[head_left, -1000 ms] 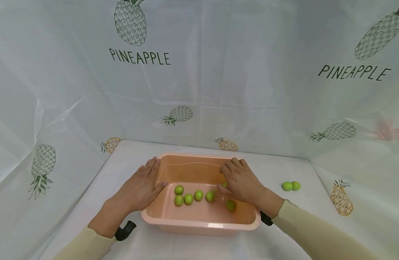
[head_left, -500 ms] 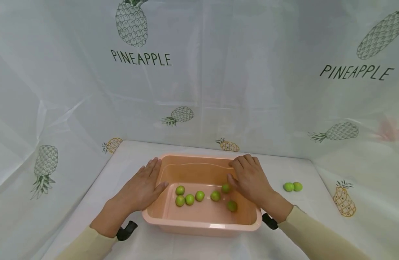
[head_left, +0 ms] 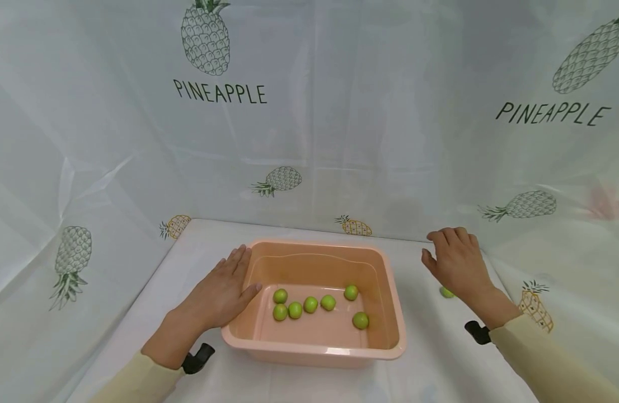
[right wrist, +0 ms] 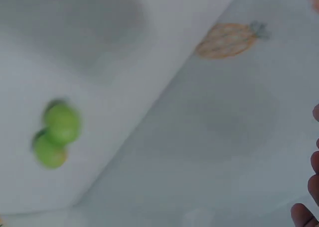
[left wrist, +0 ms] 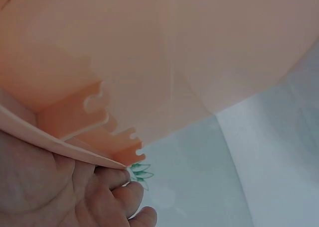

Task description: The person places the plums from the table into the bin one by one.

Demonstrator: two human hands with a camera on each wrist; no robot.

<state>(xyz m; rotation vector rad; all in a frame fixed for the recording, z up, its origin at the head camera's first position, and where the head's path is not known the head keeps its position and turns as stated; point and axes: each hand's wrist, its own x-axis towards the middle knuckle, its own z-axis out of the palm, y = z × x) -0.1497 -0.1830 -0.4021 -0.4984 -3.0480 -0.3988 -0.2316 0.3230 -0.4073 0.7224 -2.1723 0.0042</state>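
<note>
A peach-coloured plastic basin (head_left: 314,351) stands on the white table. Several small green limes (head_left: 310,304) lie scattered on its floor. My left hand (head_left: 220,294) rests on the basin's left rim with straight fingers; in the left wrist view the palm and fingertips are right at the rim, under the overhang (left wrist: 75,150). To the right of the basin, my right hand (head_left: 458,266) is in the air with loosely bent fingers and holds nothing. It partly hides a lime (head_left: 446,292) on the table. The right wrist view shows two limes (right wrist: 62,123) side by side there.
White cloth (head_left: 380,129) printed with pineapples hangs behind the table and along both sides. The table's right edge (right wrist: 149,105) runs past the two limes. Black wrist straps (head_left: 197,358) show at both sleeves.
My right hand has left the basin's right side and moved right, over the limes on the table. Inside the basin one lime has rolled slightly. My left hand stays on the rim.
</note>
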